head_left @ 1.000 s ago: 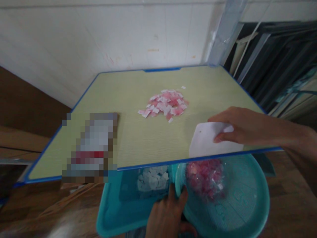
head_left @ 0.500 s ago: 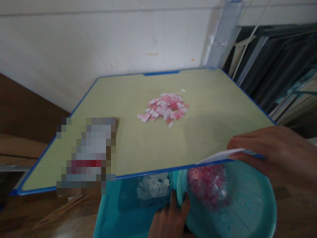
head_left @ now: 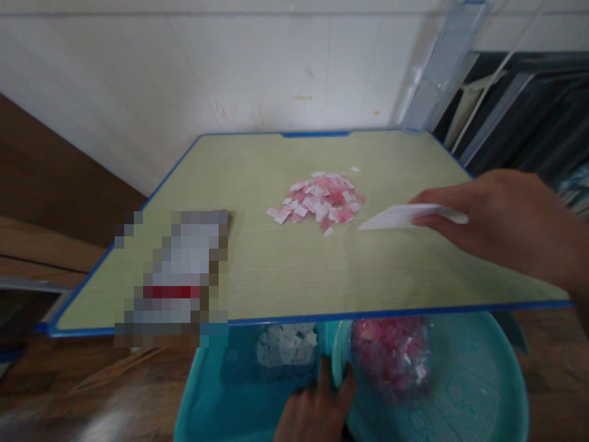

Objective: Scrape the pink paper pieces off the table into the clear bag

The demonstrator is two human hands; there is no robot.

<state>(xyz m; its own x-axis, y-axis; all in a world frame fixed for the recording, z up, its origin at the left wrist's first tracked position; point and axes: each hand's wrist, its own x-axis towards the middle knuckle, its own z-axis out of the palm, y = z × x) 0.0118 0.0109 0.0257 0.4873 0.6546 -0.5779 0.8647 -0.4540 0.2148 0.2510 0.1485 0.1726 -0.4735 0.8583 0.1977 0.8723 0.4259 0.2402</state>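
Note:
My right hand (head_left: 488, 215) pinches a thin, flat white scraper (head_left: 391, 216) between thumb and fingers, a little above the yellow-green board (head_left: 285, 276). The scraper's tip points left, just short of a pile of small pink and white square pieces (head_left: 319, 199) on the board. Below the board's front edge, my left hand (head_left: 317, 405) grips the rim of the right-hand teal basin (head_left: 483, 380), with that rim between thumb and index finger. A clear bag of pink pieces (head_left: 391, 356) lies in this basin. White pieces (head_left: 288, 345) sit in the left-hand teal basin (head_left: 248, 405).
A pixelated, blurred object (head_left: 179, 270) lies on the board's left side. Behind the board stands a white wall (head_left: 253, 67), with a clear plastic holder (head_left: 442, 67) at its right. Dark flat panels (head_left: 543, 116) lean at the far right. The floor (head_left: 105, 393) is wooden.
My right hand has lifted the white scraper from the board's front edge, moving it inward over the board toward the pile. The left hand stays at the basin rim. The view has shifted slightly.

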